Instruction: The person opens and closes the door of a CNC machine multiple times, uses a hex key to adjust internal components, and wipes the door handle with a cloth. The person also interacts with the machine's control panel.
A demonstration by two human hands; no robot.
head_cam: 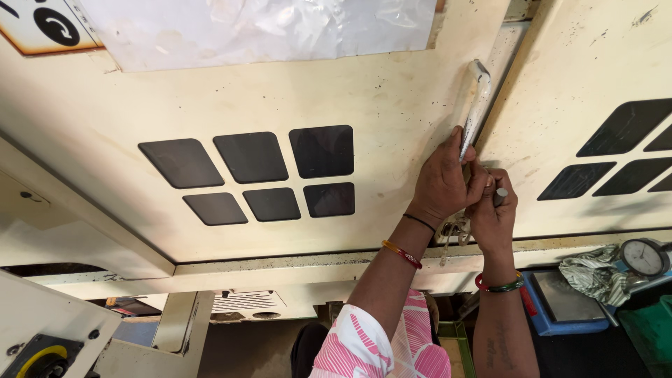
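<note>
Fingers of the left hand (442, 183) are wrapping the upright metal door handle (476, 105) at its lower end, while the right hand (492, 210) is pinching a small dark cylinder (501, 197) just beside it

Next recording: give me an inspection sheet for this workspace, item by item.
Surface: cream machine door, scuffed, with six dark window panes.
Job's things: metal door handle, gripped at its lower end; keys hang below the hands.
Clutter: crumpled cloth and dial gauge by a blue tray.
Hands: left hand wraps the handle; right hand pinches a small grey part beside it.
Cables: nothing seen.
Surroundings: second panelled door at right; plastic sheet taped above.
</note>
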